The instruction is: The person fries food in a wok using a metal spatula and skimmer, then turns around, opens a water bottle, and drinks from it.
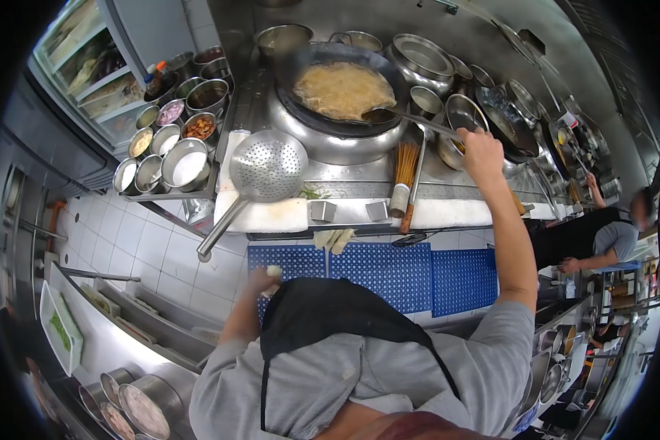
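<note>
On our steel worktop, the wok sat on its burner ring, w/ frothy brown liquid inside. Perforated strainer lay front L, handle past the edge. Our R hand gripped the ladle, its bowl at the wok's R side. Our L hand held a pale item, ID unclear.

No text, label, brand, number or sign can be read. The small bottles with orange tops, among the pots at the left, are too small and blurred to show any lettering — as are the packs in the glass-front fridge. The small white-and-red patch near the pans at the far right is blurred too — whether it carries print cannot be told.
</note>
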### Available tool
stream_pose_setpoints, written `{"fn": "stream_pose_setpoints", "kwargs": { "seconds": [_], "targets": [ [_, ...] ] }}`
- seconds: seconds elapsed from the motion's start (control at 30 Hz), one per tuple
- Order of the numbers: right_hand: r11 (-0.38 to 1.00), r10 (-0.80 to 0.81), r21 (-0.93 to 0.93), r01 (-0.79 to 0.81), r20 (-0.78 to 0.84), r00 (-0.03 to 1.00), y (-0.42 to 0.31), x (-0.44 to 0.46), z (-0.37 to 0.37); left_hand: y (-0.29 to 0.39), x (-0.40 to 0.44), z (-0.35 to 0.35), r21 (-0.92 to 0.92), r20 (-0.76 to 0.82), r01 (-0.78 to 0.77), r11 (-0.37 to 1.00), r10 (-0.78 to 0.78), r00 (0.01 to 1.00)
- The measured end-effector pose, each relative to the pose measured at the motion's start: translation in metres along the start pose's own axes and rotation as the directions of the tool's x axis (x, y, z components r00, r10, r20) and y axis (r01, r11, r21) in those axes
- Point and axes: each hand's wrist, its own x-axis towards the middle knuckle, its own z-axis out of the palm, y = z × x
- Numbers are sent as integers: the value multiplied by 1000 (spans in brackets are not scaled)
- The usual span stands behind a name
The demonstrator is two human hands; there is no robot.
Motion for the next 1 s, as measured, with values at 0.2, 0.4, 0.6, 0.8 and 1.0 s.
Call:
{"fn": "stream_pose_setpoints", "kwargs": {
  "seconds": [0.2,0.4,0.6,0.8,1.0],
  "targets": [
    [998,70,1,-70,0,998,-14,21,55,-44,-51,13,41,27,191,981,-192,981],
    [993,60,101,-63,31,998,-6,43,58,-70,-94,18,-107,82,357,928,-349,933],
    [974,139,171,-146,51,989,13,30,-7,-51,-98,17,-38,-55,272,962,-273,960],
    [861,350,308,-405,220,911,-39,43,37,-18,-100,11,-40,-6,158,987,-159,987],
    [697,332,493,-522,423,843,-103,72,75,0,-107,2,-62,-17,204,977,-206,978]
  ]
}}
